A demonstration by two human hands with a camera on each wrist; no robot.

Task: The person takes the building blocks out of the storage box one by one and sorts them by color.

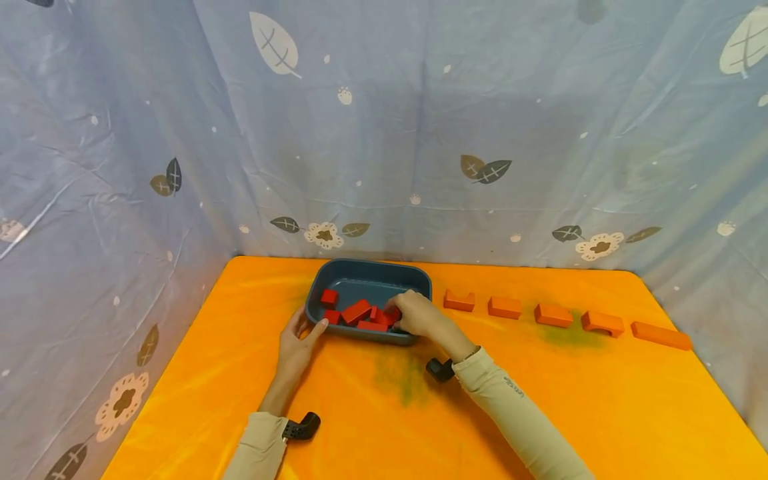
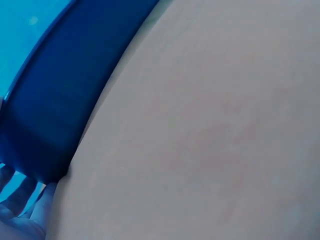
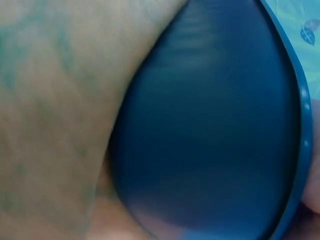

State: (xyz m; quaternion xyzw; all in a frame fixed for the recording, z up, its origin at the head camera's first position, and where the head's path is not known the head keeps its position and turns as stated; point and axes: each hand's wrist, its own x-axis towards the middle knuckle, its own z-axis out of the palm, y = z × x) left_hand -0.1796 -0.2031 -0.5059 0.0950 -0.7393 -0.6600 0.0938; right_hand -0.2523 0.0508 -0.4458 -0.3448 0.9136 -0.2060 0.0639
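A dark blue-grey plastic tray (image 1: 371, 268) stands near the table's back edge, with several red blocks (image 1: 357, 311) loose along its front side. At the tray's front left corner, my left hand (image 1: 296, 347) holds the wall, thumb at the rim and fingers along the outside. My right hand (image 1: 418, 315) reaches over the front right rim, its fingers curled down around a red block (image 1: 393, 316) among the others. The fingers partly cover that block. In the right wrist view the tray wall (image 3: 215, 115) fills the middle, and no block shows there.
Right of the tray, several orange blocks stand in a spaced row: a notched block (image 1: 459, 302), plain blocks (image 1: 505, 307), an arch block (image 1: 603, 323) and a long block (image 1: 661, 335). A patterned curtain (image 1: 384, 147) hangs behind the orange-covered table (image 1: 360, 413).
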